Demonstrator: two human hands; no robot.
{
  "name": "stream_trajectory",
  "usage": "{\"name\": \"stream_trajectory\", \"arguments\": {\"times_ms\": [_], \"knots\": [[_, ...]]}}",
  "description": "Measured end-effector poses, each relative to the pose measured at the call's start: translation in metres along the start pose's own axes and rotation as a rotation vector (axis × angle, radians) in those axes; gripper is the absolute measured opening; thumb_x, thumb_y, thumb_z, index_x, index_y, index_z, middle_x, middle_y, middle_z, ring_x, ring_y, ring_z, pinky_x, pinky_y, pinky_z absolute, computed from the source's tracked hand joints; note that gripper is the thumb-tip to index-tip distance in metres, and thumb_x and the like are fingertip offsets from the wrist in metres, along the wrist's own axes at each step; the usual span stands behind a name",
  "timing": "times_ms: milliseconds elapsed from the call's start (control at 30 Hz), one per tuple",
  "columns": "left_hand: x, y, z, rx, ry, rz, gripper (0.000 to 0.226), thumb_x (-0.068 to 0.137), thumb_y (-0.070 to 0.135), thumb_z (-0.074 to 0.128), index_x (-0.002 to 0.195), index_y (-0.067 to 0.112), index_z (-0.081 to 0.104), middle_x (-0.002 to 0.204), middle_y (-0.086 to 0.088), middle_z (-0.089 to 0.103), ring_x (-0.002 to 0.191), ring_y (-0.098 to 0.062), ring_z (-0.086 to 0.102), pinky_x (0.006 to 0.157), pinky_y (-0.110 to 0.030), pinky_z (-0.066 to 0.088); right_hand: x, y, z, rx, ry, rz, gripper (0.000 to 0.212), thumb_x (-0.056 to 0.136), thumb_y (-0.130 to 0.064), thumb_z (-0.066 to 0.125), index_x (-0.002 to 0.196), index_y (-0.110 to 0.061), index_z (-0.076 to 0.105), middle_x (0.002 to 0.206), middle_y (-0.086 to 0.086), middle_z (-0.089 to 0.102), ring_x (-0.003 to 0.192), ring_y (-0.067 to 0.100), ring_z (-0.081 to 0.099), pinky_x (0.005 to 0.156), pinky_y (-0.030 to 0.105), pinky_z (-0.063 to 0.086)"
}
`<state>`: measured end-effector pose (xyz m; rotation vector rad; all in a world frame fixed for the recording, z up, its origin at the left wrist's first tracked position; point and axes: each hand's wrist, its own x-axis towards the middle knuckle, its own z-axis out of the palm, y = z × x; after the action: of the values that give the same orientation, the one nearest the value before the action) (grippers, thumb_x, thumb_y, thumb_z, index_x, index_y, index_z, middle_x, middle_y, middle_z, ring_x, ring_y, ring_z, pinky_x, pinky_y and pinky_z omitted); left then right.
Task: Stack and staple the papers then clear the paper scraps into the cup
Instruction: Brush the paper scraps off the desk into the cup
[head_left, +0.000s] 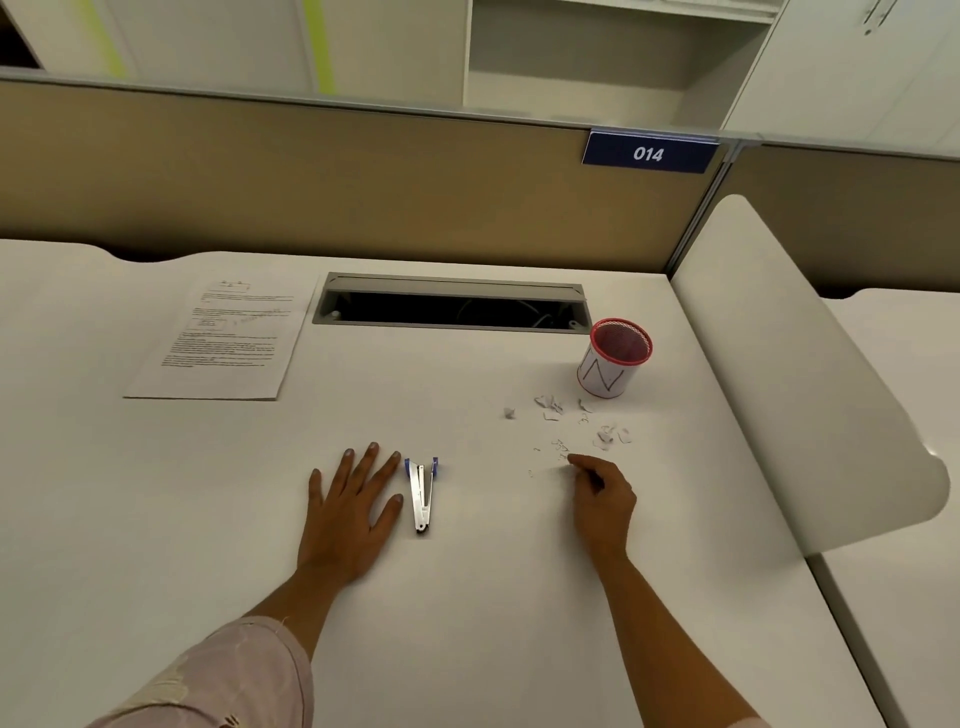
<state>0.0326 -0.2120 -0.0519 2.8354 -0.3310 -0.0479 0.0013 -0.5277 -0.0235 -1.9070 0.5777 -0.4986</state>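
A pale pink fabric sleeve fills the lower left corner, covering the left forearm. The left hand lies flat, palm down on the white worktop, its fingers spread and released. Just beside its thumb lies a silver metal stapler with blue ends, its arms splayed apart. The right hand rests to the right, its fingers curled inward in a pinch at the near edge of the small white paper scraps; whether they grip a scrap cannot be told. Beyond the scraps stands a red mesh cup wrapped in white paper, upright. Well apart, far left, the printed white papers lie flat in one stack.
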Motion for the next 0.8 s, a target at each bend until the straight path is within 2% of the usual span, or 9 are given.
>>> {"name": "stream_trajectory", "arguments": {"times_ms": [67, 133, 200, 267, 500, 700, 800], "knots": [[0.0, 0.0, 0.0, -0.009, 0.004, 0.003, 0.058, 0.091, 0.059, 0.014, 0.147, 0.046, 0.008, 0.158, 0.014, 0.006, 0.146, -0.013, -0.001, 0.116, -0.05, 0.001, 0.009, -0.007, -0.003, 0.058, 0.037, 0.071, 0.023, 0.09, -0.002, 0.055, 0.098, -0.015, 0.072, 0.099, -0.004, 0.07, 0.092, -0.002, 0.061, 0.083, 0.003, 0.044], [-0.001, 0.0, 0.001, -0.01, 0.008, 0.005, 0.057, 0.092, 0.059, 0.015, 0.147, 0.046, 0.009, 0.158, 0.014, 0.006, 0.146, -0.013, 0.0, 0.115, -0.05, 0.002, 0.024, -0.018, -0.006, 0.106, 0.069, 0.082, 0.021, 0.09, -0.004, 0.057, 0.1, -0.014, 0.072, 0.099, -0.003, 0.07, 0.091, -0.004, 0.061, 0.088, 0.013, 0.047], [-0.001, 0.001, 0.002, 0.003, 0.007, 0.001, 0.057, 0.092, 0.059, 0.014, 0.147, 0.046, 0.008, 0.158, 0.014, 0.006, 0.146, -0.013, 0.0, 0.116, -0.05, 0.003, 0.044, -0.033, -0.009, 0.136, 0.096, 0.053, 0.02, 0.089, -0.005, 0.058, 0.101, -0.014, 0.072, 0.098, -0.001, 0.071, 0.092, 0.005, 0.064, 0.089, 0.025, 0.051], [-0.001, 0.002, 0.002, 0.015, 0.001, -0.001, 0.057, 0.092, 0.059, 0.012, 0.147, 0.046, 0.006, 0.158, 0.014, 0.004, 0.146, -0.013, -0.002, 0.116, -0.05, 0.003, 0.07, -0.05, -0.011, 0.148, 0.127, 0.0, 0.018, 0.089, -0.007, 0.06, 0.102, -0.012, 0.072, 0.099, 0.003, 0.071, 0.093, 0.014, 0.066, 0.087, 0.029, 0.053], [0.0, 0.001, 0.001, 0.02, -0.008, -0.007, 0.056, 0.092, 0.06, 0.01, 0.146, 0.049, 0.001, 0.158, 0.016, -0.001, 0.145, -0.01, -0.008, 0.116, -0.048, -0.001, 0.152, -0.097, -0.02, -0.083, 0.173, -0.166, 0.022, 0.087, -0.005, 0.055, 0.1, -0.007, 0.072, 0.102, 0.012, 0.071, 0.097, 0.023, 0.064, 0.087, 0.028, 0.051], [-0.001, 0.001, 0.0, 0.006, 0.003, -0.005, 0.056, 0.092, 0.06, 0.012, 0.146, 0.049, 0.005, 0.158, 0.016, 0.002, 0.145, -0.01, -0.007, 0.116, -0.047, -0.001, 0.177, -0.097, -0.024, -0.252, 0.008, -0.084, 0.025, 0.089, -0.002, 0.055, 0.11, -0.005, 0.068, 0.116, 0.014, 0.066, 0.109, 0.028, 0.058, 0.086, 0.029, 0.048], [0.0, 0.001, 0.001, 0.005, 0.004, -0.003, 0.056, 0.092, 0.06, 0.011, 0.146, 0.049, 0.004, 0.158, 0.016, 0.002, 0.145, -0.01, -0.007, 0.116, -0.047, -0.001, 0.173, -0.092, -0.026, -0.272, 0.037, -0.137, 0.027, 0.088, 0.001, 0.052, 0.108, -0.005, 0.069, 0.111, 0.014, 0.068, 0.106, 0.028, 0.06, 0.085, 0.028, 0.048]]}}
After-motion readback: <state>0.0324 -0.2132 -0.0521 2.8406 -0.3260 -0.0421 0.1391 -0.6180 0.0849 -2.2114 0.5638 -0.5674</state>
